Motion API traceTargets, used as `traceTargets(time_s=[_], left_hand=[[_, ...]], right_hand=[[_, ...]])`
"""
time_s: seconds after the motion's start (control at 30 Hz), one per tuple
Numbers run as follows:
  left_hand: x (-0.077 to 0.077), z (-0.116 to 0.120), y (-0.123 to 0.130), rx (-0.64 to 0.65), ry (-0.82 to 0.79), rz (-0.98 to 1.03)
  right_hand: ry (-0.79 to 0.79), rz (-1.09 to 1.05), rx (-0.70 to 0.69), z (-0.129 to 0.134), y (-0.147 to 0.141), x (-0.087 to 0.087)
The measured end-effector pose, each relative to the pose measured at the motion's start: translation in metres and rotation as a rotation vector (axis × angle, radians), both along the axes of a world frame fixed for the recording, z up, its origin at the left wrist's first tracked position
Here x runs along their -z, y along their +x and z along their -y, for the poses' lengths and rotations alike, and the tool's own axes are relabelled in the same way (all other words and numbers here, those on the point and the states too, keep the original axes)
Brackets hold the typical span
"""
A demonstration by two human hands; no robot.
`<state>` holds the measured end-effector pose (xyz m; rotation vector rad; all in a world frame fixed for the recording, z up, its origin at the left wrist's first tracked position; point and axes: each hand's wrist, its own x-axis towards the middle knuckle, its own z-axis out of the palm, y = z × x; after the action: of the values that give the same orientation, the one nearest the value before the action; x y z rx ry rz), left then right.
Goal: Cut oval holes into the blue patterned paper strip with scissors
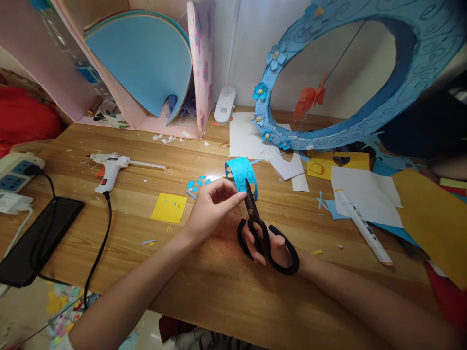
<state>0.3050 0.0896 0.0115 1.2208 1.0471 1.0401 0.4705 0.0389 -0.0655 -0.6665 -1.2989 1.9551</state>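
Note:
My left hand (217, 201) pinches the lower edge of a curled piece of blue paper (243, 171) between thumb and fingers. Ovals are drawn on the paper, and holes are cut along its edges. In my right hand (272, 245) is a pair of black-handled scissors (252, 209), with fingers and thumb through the loops. The blades look nearly closed, their tips against the paper close to my left thumb. Small blue paper ovals (197, 183) lie on the table just left of the paper, partly behind my left hand.
A white hot glue gun (113, 167) lies at left, its cord running over the table edge near a black phone (40, 240). A yellow paper square (169, 208) is near my left wrist. At right are a white marker (363, 226) and paper sheets, below a blue decorated ring (266, 97).

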Motion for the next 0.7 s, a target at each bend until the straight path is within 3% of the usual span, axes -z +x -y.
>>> traceTargets(time_s=[0.7], left_hand=[[-0.0007, -0.0001, -0.0041, -0.063, 0.022, 0.038]], right_hand=[[0.020, 0.074, 0.000, -0.0022, 0.0002, -0.0052]])
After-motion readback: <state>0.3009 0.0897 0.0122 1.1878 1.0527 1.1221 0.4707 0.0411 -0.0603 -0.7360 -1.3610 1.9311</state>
